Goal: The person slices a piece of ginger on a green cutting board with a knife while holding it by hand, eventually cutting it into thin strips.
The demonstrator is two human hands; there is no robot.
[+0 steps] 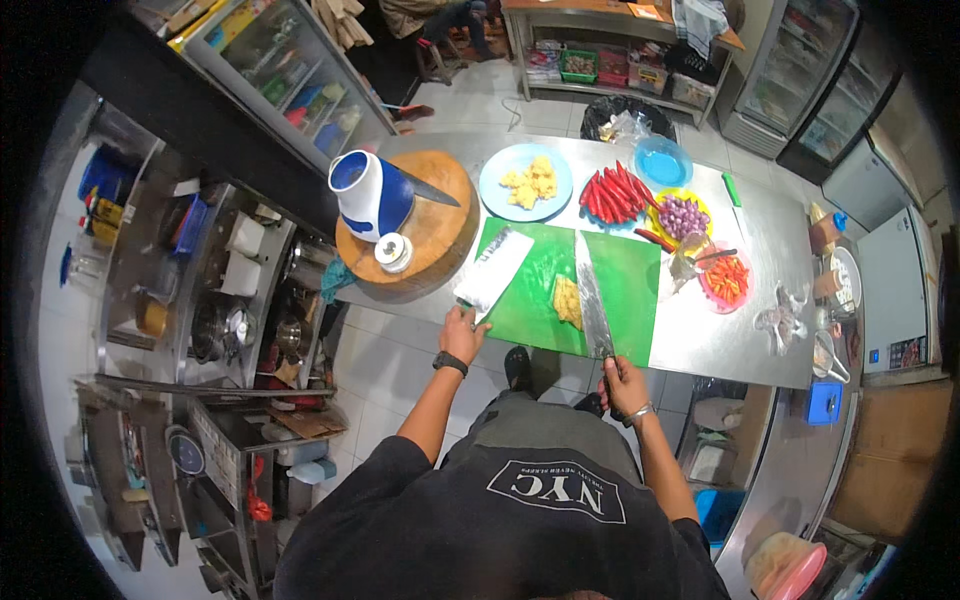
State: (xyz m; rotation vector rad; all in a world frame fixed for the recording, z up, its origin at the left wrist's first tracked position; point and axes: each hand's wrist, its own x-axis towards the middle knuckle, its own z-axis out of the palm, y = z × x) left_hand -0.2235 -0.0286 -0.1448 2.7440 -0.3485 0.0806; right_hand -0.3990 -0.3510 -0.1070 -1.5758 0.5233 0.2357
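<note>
A green cutting board lies at the near edge of the steel table. My right hand grips the handle of a long kitchen knife, whose blade points away across the board. Just left of the blade is a yellowish peeled piece of food, perhaps ginger or galangal. My left hand is at the board's near left corner, by the handle end of a wide cleaver lying flat; whether its fingers hold that handle cannot be told. Beyond the board, a light blue plate bears similar yellow pieces.
A round wooden block at left bears a blue and white appliance part and a knife. To the right are red chillies, shallots, cut chillies in a pink dish, a blue bowl and a green-handled knife.
</note>
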